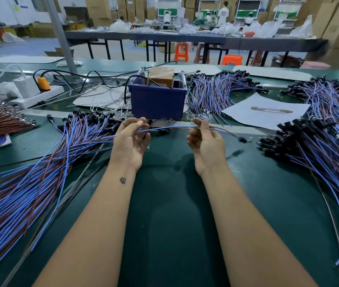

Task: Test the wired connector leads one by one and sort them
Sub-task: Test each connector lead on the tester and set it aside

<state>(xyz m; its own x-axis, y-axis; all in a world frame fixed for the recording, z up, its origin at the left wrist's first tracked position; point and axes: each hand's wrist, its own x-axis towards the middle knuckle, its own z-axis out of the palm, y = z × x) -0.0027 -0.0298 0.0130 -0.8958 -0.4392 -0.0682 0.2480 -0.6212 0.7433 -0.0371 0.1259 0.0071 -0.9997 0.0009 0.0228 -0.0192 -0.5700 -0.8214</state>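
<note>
Head view of a green bench (170, 204) with a blue bin (157, 99) at its centre as landmark. Just in front of the bin, both hands hold a single lead (172, 127) of blue and brown wire stretched roughly level between them above the bench surface. The left hand (131, 141), palm up, pinches the lead between thumb and fingertips at one end; the right hand (205, 141), also palm up, pinches it nearer the other end, beyond which the wire trails down to a small black connector (242, 139) hanging free to the right of the bin. To the left of the bin, a large fan of blue and brown leads (30, 183) spreads across the bench toward the near edge, their black connectors pointing toward the bin. To the right of the bin lies a second large pile of leads (329, 152), and a third heap (216, 92) sits just beside the bin's right wall. A white sheet of paper (265, 112) bearing a pen (272, 109) lies between these two right-hand piles. A white power strip (38, 96) rests left of the bin, farther back.
</note>
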